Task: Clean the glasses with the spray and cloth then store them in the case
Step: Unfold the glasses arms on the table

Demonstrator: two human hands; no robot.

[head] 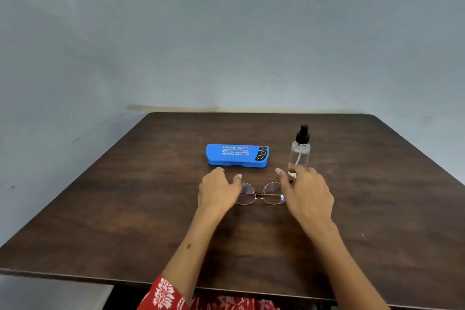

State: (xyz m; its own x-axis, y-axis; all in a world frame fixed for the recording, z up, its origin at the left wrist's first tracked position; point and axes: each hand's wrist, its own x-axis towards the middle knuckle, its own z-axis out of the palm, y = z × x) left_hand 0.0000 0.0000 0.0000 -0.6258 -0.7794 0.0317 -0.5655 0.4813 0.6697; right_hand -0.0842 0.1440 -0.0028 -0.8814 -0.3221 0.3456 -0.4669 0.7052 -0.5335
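Note:
A pair of thin pink-rimmed glasses (261, 194) lies on the dark wooden table (125, 209), lenses facing me. My left hand (217, 190) hovers over the left end of the frame with fingers spread. My right hand (305, 192) hovers over the right end, fingers apart, covering that temple. Neither hand grips the frame. Behind the glasses lies a shut blue case (237, 155) with white lettering. A clear spray bottle (299, 152) with a black pump top stands upright to the right of the case, just behind my right hand. No cloth is in view.
The table stands against a pale grey-blue wall (226, 33). Its front edge runs close to my body, where a red and white patterned sleeve (163, 294) shows.

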